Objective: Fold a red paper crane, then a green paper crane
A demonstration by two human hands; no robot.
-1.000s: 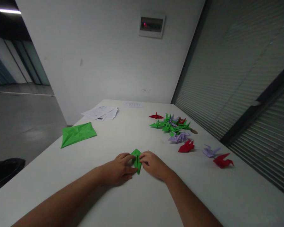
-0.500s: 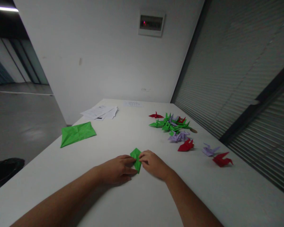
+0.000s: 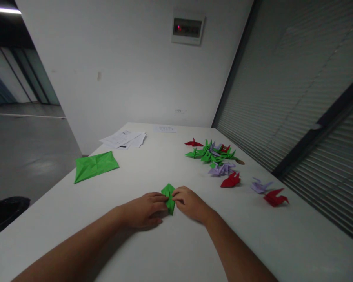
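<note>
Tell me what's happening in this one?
A person works at a white table with a small folded green paper. Fingers of the left hand touch its left side, and fingertips of the right hand are on its right edge. It lies pointed at both ends. To the right are paper birds in green, red and purple, some heaped, some apart. To the left lies a larger creased green sheet, with printed papers beyond it.
</note>
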